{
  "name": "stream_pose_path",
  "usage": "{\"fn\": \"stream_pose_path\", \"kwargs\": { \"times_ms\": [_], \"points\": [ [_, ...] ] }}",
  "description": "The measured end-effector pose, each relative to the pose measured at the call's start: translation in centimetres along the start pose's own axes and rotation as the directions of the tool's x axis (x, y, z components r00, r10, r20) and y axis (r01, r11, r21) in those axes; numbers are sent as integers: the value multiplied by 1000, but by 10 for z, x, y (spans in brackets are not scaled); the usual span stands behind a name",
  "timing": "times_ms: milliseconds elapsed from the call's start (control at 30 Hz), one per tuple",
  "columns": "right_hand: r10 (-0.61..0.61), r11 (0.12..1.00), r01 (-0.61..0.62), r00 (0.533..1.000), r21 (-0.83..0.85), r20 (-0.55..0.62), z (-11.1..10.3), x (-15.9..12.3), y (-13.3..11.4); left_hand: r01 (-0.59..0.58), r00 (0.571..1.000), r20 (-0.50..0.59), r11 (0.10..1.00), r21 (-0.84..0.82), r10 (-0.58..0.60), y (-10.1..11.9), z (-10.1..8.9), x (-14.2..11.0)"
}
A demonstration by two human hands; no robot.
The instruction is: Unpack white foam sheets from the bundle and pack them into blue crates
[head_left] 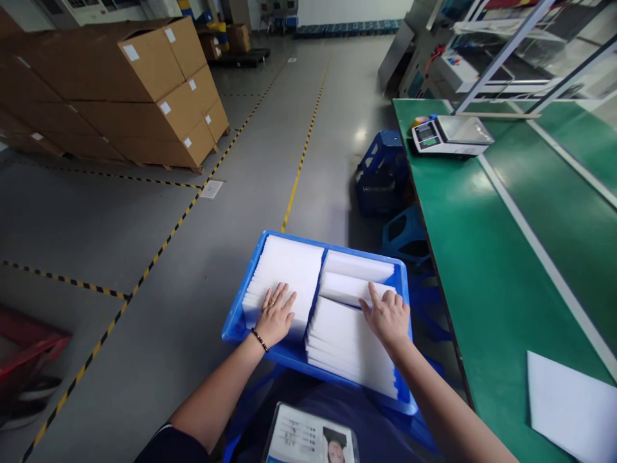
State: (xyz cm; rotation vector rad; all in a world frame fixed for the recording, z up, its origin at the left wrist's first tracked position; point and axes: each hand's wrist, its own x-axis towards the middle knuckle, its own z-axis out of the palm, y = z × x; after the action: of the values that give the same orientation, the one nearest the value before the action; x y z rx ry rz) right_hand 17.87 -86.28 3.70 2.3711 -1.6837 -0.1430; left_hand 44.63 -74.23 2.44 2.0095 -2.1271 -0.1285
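A blue plastic tray (238, 315) sits low in front of me, packed with white foam-like sheets. My left hand (276, 315) lies flat, fingers spread, on the left stack of white sheets (294, 257). On the right side, my right hand (388, 315) has its index finger and thumb stretched out and the other fingers partly curled. Its index fingertip touches or hovers at the top of a white sheet standing on edge (344, 287); which of the two I cannot tell. Below it lies the right stack of white sheets (342, 341), partly covered by my right hand and forearm.
A green worktable (511, 257) runs along the right, bearing a weighing scale (453, 136) and a white sheet (573, 405). Blue stools (407, 235) stand beneath its edge. Stacked cardboard boxes (149, 96) are at the left, beyond yellow-black floor tape (168, 241).
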Motion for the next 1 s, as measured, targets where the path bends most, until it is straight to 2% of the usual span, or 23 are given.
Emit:
{"fn": "stream_pose_path", "kwargs": {
  "times_ms": [367, 600, 1000],
  "points": [
    [18, 999, -18, 1000, 34, -2, 2, -2, -3, 2, 1000, 2, 1000, -6, -2, 0, -5, -3],
    [11, 1000, -11, 999, 19, -49, 10, -2, -2, -75, 991, 114, 997, -3, 75, -3, -8, -16],
    [18, 1000, -17, 998, 11, -60, 9, -2, -3, -70, 976, 205, 997, -43, 78, -4, -15, -32]
  ]
}}
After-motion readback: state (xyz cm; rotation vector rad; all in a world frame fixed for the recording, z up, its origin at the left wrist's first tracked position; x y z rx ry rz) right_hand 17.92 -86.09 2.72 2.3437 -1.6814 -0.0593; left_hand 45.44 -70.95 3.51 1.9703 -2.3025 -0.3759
